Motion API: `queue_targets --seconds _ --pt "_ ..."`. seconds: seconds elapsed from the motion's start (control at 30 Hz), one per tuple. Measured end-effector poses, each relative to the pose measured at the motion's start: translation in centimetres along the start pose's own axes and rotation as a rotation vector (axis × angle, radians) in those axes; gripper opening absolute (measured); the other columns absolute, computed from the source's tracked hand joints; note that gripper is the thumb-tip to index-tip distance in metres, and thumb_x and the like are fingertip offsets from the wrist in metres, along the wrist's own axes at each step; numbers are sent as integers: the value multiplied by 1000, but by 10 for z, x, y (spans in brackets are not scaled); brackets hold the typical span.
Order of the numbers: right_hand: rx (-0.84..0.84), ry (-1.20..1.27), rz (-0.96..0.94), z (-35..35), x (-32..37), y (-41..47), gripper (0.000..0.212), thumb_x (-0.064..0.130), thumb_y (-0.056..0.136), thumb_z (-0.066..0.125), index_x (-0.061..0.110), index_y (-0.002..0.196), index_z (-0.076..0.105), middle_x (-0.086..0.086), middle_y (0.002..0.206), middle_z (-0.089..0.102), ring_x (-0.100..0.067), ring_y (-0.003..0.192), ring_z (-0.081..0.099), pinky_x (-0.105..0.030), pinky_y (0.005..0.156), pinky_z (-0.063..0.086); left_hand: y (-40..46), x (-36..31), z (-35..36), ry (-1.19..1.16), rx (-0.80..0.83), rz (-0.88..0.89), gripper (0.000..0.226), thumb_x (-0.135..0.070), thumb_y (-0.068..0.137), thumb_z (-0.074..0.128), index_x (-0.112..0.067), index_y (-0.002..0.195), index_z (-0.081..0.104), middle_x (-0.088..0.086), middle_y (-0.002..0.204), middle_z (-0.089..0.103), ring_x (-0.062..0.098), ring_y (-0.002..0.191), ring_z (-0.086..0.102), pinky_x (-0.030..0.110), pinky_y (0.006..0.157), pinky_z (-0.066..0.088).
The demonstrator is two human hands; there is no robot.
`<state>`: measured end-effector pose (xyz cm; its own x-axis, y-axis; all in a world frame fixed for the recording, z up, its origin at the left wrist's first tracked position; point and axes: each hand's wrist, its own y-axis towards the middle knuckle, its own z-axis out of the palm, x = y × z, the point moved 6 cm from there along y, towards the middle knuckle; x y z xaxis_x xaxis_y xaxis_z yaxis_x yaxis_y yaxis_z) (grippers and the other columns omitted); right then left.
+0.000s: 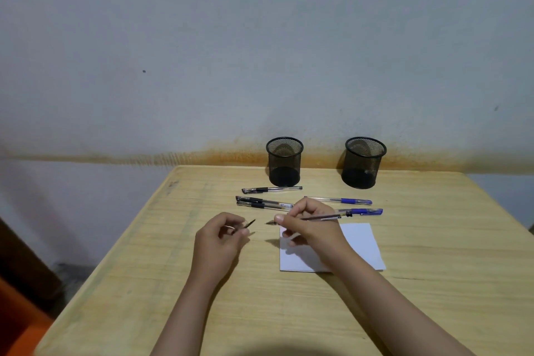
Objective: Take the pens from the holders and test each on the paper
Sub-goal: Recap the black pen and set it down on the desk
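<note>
We note first what cannot be verified. The right hand (306,224) covers the near left part of the paper (358,243), so any test marks there are hidden from us; the exposed part reads blank white. The same hand hides the right ends of the two black pens (261,203) lying side by side on the table (433,312). Print on their barrels is too small to read. Both forearms are cut off by the bottom edge.

The right hand is closed around an uncapped pen (320,217), tip pointing left, just off the paper's left edge and above the wood. The left hand (221,235) pinches a small dark cap (248,225) between thumb and fingertips (its colour reads black, though it is blurred). Cap and pen tip are near but apart.

Count: two black mesh holders, left holder (284,161) and right holder (363,162), both upright at the table's far edge and showing no pens inside. Lying pens: a third black pen (271,189) just in front of the left holder, plus two blue pens (344,200) to the right. With the held one, six pens. One sheet of paper.
</note>
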<state>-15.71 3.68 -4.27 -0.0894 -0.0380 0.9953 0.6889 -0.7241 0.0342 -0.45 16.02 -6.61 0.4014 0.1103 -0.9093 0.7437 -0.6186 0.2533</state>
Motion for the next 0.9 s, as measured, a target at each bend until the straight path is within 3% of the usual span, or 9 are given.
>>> queue_targets --seconds 0.13,0.3,0.47,0.7,0.8,0.9 --pt "6 -125 -33 2 2 -5 4 13 79 75 16 77 72 0 71 70 -10 61 65 -23 51 53 -3 -1 5 -155 65 -53 22 2 68 77 -19 75 70 0 76 70 11 71 61 13 63 49" --pt "-19 -190 -52 2 3 -9 10 13 84 69 20 79 73 1 76 68 -3 61 61 -20 47 49 -8 -7 7 -165 92 -52 18 3 68 76 -12 77 71 5 78 70 15 73 62 12 63 49" --pt "21 -260 -71 8 -2 -11 5 15 82 72 18 81 75 3 81 68 -6 69 61 -22 46 49 -10 -7 7 -122 132 -17 21 -2 68 78 -20 75 72 0 79 71 9 77 63 16 69 48" --pt "-95 -204 -127 -4 5 -14 12 11 83 70 20 76 72 2 77 67 -5 61 58 -18 43 45 -11 -9 5 -155 121 -14 21 0 68 78 -20 74 72 1 78 71 4 71 62 12 66 47" --pt "-54 -245 -119 -2 3 -14 10 12 83 71 20 78 73 6 77 68 2 60 59 -16 45 45 -13 -10 7 -146 151 -6 22 -1 68 77 -21 74 73 0 78 71 4 72 62 11 66 47" --pt "32 -306 -101 7 -3 -16 6 16 82 73 21 82 75 11 78 69 5 73 62 -10 52 45 -16 -13 11 -153 202 5 20 2 69 76 -16 77 74 -3 77 73 5 74 65 12 66 49"
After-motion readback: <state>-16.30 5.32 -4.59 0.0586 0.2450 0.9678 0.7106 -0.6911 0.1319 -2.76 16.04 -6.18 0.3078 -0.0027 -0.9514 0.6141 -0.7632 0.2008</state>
